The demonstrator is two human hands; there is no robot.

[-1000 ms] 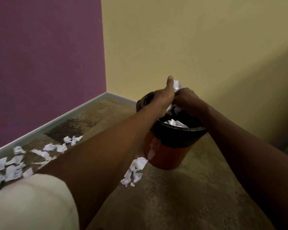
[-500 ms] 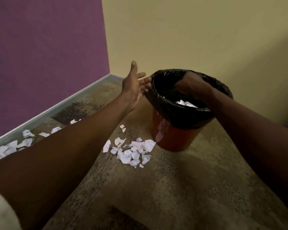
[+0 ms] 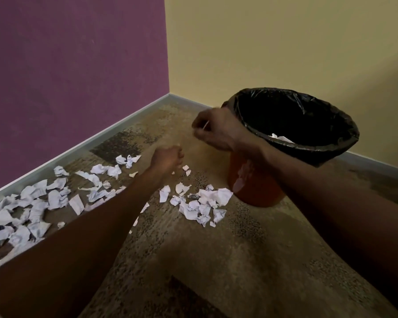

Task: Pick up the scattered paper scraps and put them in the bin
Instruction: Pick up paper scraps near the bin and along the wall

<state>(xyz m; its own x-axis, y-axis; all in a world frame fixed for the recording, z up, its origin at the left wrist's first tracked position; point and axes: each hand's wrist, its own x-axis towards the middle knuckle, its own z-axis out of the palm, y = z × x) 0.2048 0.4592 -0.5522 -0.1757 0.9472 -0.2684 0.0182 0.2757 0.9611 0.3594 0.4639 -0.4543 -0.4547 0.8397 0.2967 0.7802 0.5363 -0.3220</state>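
An orange bin with a black liner stands on the carpet near the yellow wall, with a few white scraps inside. A pile of crumpled paper scraps lies on the floor just left of the bin. My left hand hovers above and left of this pile, its fingers curled under, with nothing visible in it. My right hand is outside the bin's left rim, blurred, with curled fingers. A pale sliver shows at its fingers, too blurred to name.
Many more paper scraps are strewn along the grey skirting under the purple wall. Two small bits lie just right of my left hand. The bin sits close to the room's corner, on patterned brown carpet.
My right hand has come out of the bin and moved left past its rim. My left hand has dropped lower toward the floor scraps, and its fingers have curled from spread.
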